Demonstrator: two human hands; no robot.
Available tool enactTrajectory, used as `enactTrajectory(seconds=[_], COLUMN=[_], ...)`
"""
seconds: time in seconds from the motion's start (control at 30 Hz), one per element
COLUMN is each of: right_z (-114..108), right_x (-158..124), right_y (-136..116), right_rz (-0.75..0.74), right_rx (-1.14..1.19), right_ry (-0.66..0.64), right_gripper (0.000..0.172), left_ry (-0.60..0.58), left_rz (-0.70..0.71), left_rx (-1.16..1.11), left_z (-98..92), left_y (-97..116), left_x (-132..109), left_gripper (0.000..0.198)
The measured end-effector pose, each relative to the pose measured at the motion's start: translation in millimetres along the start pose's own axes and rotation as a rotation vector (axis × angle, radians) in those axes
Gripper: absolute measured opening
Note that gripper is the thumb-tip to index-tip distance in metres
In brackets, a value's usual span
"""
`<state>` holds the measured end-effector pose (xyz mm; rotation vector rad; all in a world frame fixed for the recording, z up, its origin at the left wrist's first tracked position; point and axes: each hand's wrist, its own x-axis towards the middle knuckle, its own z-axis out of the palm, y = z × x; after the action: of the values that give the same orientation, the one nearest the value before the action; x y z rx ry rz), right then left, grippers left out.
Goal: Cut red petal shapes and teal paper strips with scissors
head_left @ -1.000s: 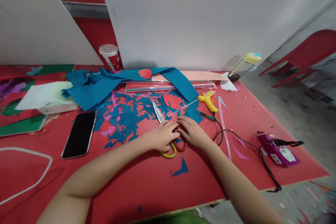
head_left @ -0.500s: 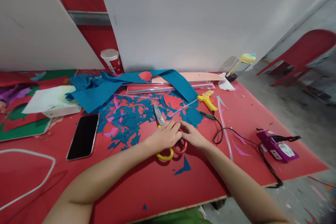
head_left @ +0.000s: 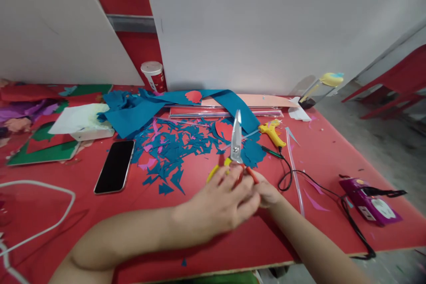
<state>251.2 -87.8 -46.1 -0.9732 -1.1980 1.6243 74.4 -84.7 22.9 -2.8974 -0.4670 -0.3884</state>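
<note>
A pair of scissors (head_left: 236, 140) with one yellow and one red handle is raised above the red table, closed blades pointing away from me. My left hand (head_left: 222, 202) is curled over the handles from above and covers much of them. On the red handle's side, my right hand (head_left: 268, 191) grips too; its fingers are mostly hidden behind the left. Beyond the blades lie a red scalloped cutout (head_left: 224, 129) and a teal scalloped cutout (head_left: 253, 153). Many teal scraps (head_left: 181, 144) are spread to the left of the scissors.
A phone (head_left: 115, 167) lies on the left. A yellow glue gun (head_left: 273, 133) rests at right, its cord near a purple power box (head_left: 369, 199). Along the back are a long teal strip (head_left: 133, 115), a lidded can (head_left: 153, 76) and a yellow-topped container (head_left: 321, 88).
The scissors have been lifted from the table and swung round, blades now pointing more straight ahead. Both hands moved with them, the left now lying across the handles. My view has turned slightly left.
</note>
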Motion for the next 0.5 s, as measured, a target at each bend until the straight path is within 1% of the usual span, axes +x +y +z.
enactTrajectory(seconds=[0.03,0.07,0.1,0.17,0.2,0.27,0.33,0.37,0.4,0.47,0.5], right_z=[-2,-4,-6,-13,-16,-21,-24,-24,-23,-21,-19], right_x=[0,1,2,6,8,11,13,13,13,13,13], right_y=[-3,-6,-8,-11,-12,-12,-12,-11,-12,-12,-13], right_rz=[-0.018,-0.030,-0.048,-0.081,-0.084,-0.080,-0.087,-0.092,-0.096,-0.092,-0.086], right_rx=[0.027,0.065,0.094,0.050,0.020,-0.015,-0.019,-0.022,-0.029,-0.041,-0.047], right_ry=[0.014,0.022,0.045,0.127,0.180,0.290,0.354,0.358,0.353,0.325,0.307], right_gripper=[0.046,0.049,0.049,0.045,0.043,0.036,0.027,0.023,0.020,0.017,0.016], left_ry=[0.002,-0.016,-0.055,-0.117,-0.157,-0.236,-0.292,-0.312,-0.310,-0.283,-0.272], left_rz=[0.096,0.179,0.263,0.333,0.338,0.255,0.100,0.025,-0.018,-0.145,-0.215], left_rx=[-0.077,-0.148,-0.217,-0.341,-0.372,-0.427,-0.459,-0.461,-0.459,-0.427,-0.403], left_z=[-1.4,1.4,8.3,32.0,46.3,73.3,92.3,98.2,102.0,105.7,106.6], left_y=[4,9,14,23,25,25,14,6,-3,-25,-36], left_x=[-3,-6,-8,-12,-13,-13,-11,-10,-8,-6,-5], left_gripper=[0.036,0.037,0.039,0.051,0.057,0.064,0.065,0.065,0.063,0.066,0.061])
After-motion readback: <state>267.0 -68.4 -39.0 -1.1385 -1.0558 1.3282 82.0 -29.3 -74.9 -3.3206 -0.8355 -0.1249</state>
